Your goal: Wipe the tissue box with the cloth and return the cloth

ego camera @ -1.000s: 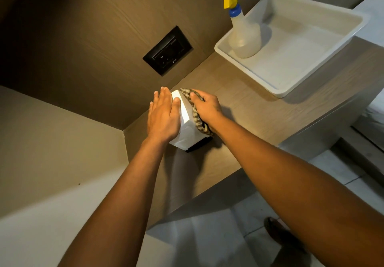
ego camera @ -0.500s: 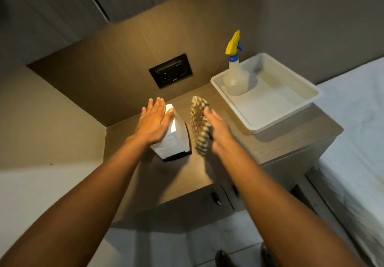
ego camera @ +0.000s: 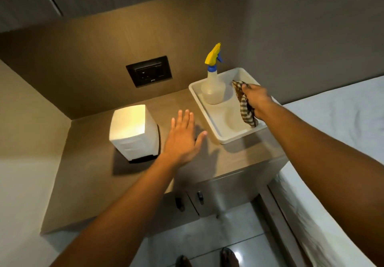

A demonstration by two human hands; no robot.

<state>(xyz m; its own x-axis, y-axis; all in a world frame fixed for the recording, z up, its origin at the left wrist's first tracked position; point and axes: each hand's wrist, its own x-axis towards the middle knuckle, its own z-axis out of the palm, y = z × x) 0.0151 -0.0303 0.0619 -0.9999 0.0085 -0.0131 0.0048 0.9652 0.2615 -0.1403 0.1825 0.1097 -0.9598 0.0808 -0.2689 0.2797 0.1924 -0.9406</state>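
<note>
The white tissue box stands upright on the wooden counter, on a dark base. My left hand hovers flat with fingers spread just to the box's right, not touching it. My right hand grips the checked cloth over the white tray. The cloth hangs from my fist, and its lower end touches the tray floor near the front right corner.
A clear spray bottle with a yellow and blue trigger stands in the tray's back left. A black wall socket is behind the counter. A white bed lies to the right. Cabinet doors with dark handles sit below the counter.
My right hand carried the cloth away from the tissue box, rightward into the tray. My left hand came off the box and now hovers beside it. The camera view pulled back.
</note>
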